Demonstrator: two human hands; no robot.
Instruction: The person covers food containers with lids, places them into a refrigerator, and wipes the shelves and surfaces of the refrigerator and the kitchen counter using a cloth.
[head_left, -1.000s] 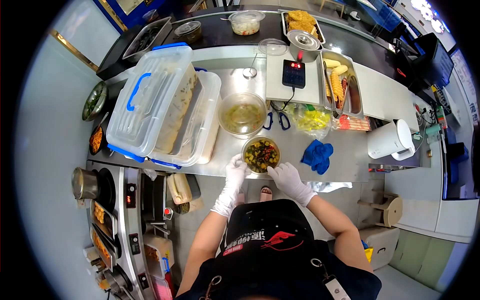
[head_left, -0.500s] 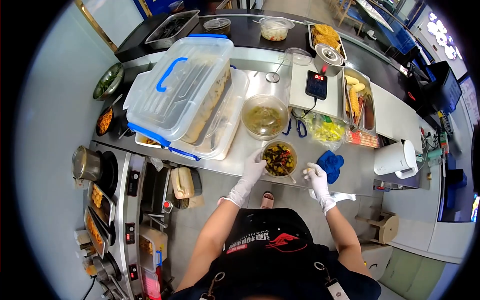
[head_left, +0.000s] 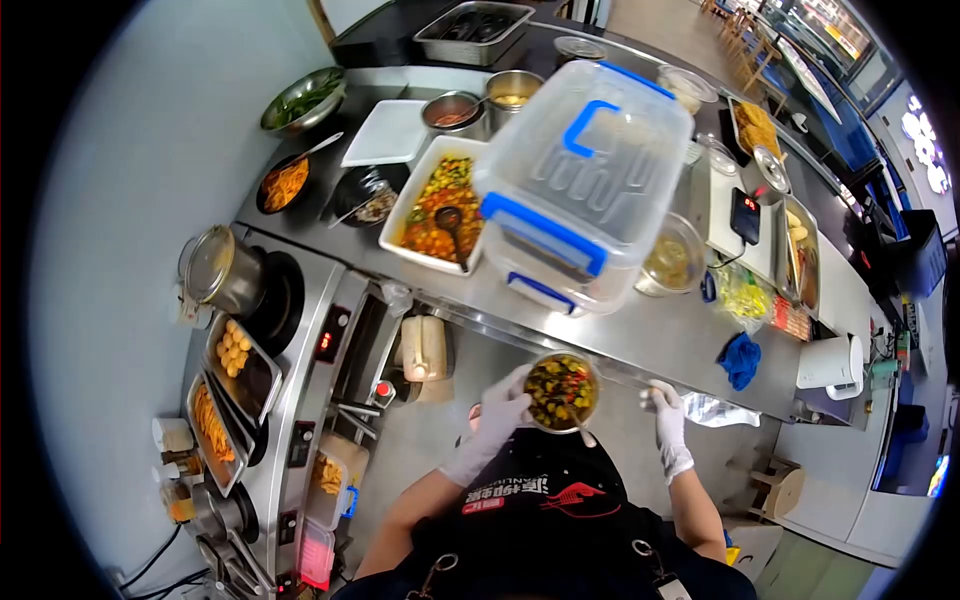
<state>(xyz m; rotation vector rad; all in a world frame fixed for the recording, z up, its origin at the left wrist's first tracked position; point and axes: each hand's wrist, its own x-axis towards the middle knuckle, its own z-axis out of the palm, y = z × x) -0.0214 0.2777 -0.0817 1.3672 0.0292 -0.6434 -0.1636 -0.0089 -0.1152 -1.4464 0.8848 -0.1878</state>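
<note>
My left hand (head_left: 497, 428), in a white glove, grips the side of a round bowl (head_left: 597, 388). The bowl hangs in front of the counter edge, close to my apron. Chopped dark-green vegetables (head_left: 560, 392) with red chili pieces fill it, and a spoon handle (head_left: 587, 436) sticks out over its near rim. My right hand (head_left: 668, 425), gloved too, is apart from the bowl at the counter's front edge. Its fingers are curled together; what they hold, if anything, is too small to make out.
Stacked clear plastic boxes (head_left: 590, 160) with blue latches stand on the counter. Left of them is a white tray (head_left: 393, 238) of diced vegetables with a dark ladle. A blue cloth (head_left: 739, 360) lies to the right. A hob (head_left: 310, 365) with a pot (head_left: 228, 275) runs along the left.
My left hand has lifted the bowl off the counter and brought it toward my body. The view has turned left, showing the tray behind the boxes. My right hand stays apart from the bowl.
</note>
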